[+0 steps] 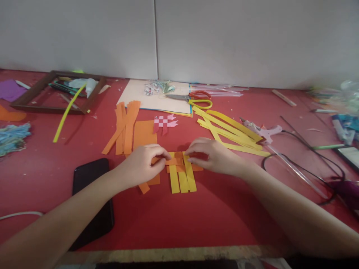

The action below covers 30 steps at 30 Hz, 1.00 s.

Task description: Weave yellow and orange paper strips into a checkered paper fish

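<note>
- Left hand [144,161] and right hand [213,155] both pinch the weave [181,170] at the near middle of the red surface [224,209], fingers closed on orange strips.
- Its yellow strips run near-to-far, orange strips left-to-right.
- Phone [92,194] lies left.

Left forearm coming in from table's near-left corner, angling up toward table's middle. Left hand [144,161] lying palm down, knuckles up, fingers curling rightward, thumb and forefinger tips pinching together. Right forearm entering from near-right corner, angling up-left. Right hand [214,155] lying palm down, fingers arching leftward, tips pressing down. Both hands facing each other near table's middle, fingertips near but apart. Both wrists resting low, arms bare.
</note>
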Tool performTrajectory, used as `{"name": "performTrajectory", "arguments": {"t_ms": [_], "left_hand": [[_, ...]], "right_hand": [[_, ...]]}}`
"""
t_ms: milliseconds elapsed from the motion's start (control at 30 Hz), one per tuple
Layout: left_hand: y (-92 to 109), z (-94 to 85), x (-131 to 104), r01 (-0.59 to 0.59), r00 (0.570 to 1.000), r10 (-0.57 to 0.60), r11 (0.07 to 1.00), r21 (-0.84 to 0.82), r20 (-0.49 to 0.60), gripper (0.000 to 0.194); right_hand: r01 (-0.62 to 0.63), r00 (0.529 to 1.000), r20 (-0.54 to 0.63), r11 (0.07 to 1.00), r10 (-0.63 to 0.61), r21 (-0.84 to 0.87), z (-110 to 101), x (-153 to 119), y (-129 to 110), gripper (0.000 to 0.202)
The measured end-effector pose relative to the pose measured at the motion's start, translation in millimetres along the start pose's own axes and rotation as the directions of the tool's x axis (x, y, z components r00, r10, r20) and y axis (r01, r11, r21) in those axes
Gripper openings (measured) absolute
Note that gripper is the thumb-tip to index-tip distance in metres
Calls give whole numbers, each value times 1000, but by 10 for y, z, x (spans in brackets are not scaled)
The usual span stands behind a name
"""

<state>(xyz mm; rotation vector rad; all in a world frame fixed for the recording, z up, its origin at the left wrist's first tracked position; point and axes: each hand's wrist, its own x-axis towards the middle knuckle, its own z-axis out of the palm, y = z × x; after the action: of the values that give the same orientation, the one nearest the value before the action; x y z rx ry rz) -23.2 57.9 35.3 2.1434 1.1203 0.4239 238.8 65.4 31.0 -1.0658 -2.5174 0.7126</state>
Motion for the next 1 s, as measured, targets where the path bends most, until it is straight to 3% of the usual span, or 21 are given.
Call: {"name": "performTrajectory", "arguments": {"t_ms": [400, 800, 1000], "left_hand": [[-89, -310, -24, 153, 987, -154, 988, 13, 51, 21], [-152, -253, -23, 261, 959, -267, 962, 80, 91, 26], [-154, -276, -45, 241, 954, -260, 961, 133, 151, 25]], "right_hand": [[-11, 1000, 19, 1000, 11, 13, 2, 11, 4, 13], [-11, 1000, 11, 1000, 11, 6, -2, 6, -4, 13], [-8, 1000, 10, 1000, 7, 10, 18, 9, 10, 14]]}}
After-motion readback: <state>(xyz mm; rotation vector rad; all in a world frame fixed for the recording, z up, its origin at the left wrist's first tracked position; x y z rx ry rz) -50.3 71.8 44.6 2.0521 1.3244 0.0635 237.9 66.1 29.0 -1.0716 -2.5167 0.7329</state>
